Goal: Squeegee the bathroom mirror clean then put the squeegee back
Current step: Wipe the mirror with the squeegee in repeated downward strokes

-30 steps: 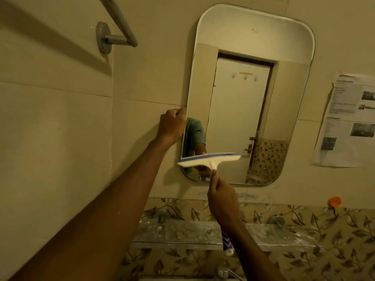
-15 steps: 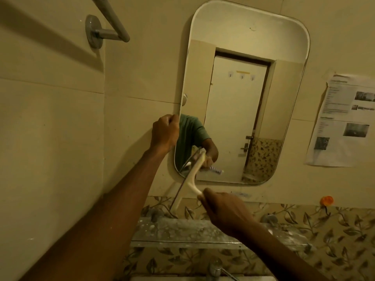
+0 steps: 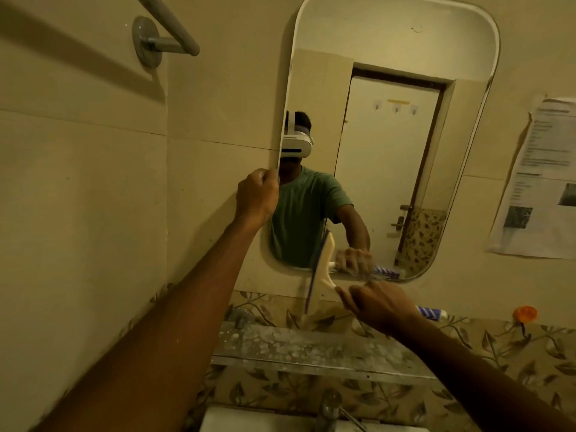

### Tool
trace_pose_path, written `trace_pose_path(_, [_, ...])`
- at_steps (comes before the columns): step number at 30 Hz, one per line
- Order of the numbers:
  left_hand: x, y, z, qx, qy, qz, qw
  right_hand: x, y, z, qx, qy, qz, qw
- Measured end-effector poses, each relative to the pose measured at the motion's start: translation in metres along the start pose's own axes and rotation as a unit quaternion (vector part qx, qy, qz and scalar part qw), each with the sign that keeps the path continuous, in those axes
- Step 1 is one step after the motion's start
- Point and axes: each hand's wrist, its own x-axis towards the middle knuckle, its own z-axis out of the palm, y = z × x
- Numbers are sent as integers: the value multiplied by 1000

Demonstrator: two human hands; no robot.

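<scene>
A rounded rectangular mirror (image 3: 405, 42) hangs on the beige tiled wall. My left hand (image 3: 257, 196) grips its left edge about halfway down. My right hand (image 3: 375, 304) holds the handle of a white squeegee (image 3: 321, 279) with a blue-edged blade. The blade stands nearly upright at the mirror's bottom edge, its lower half over the wall below the glass. The mirror reflects the person, the squeegee and a white door.
A spotted glass shelf (image 3: 311, 347) runs below the mirror, with a blue-striped tube (image 3: 431, 313) behind my right hand. A tap (image 3: 332, 406) and a sink rim are at the bottom. A towel bar (image 3: 165, 29) is upper left; a paper sheet (image 3: 542, 179) and an orange hook (image 3: 525, 313) are at right.
The squeegee has turned from level on the lower glass to nearly upright and has moved down and right to the mirror's bottom edge. My left hand stays on the mirror's edge.
</scene>
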Motion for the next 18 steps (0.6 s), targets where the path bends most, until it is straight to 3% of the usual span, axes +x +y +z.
trace_pose_path(5, [-10,-12,0,19,-28,-8,999,1,-12,1,-8,8,-13,1000])
trace_pose_path(10, [-24,-27,11,17,37,-22,999,32,-44,-5,9,62,-39,997])
trace_pose_path(18, [-27,-24,20,32,78,-31,996,0,44,7,32,11,48,998])
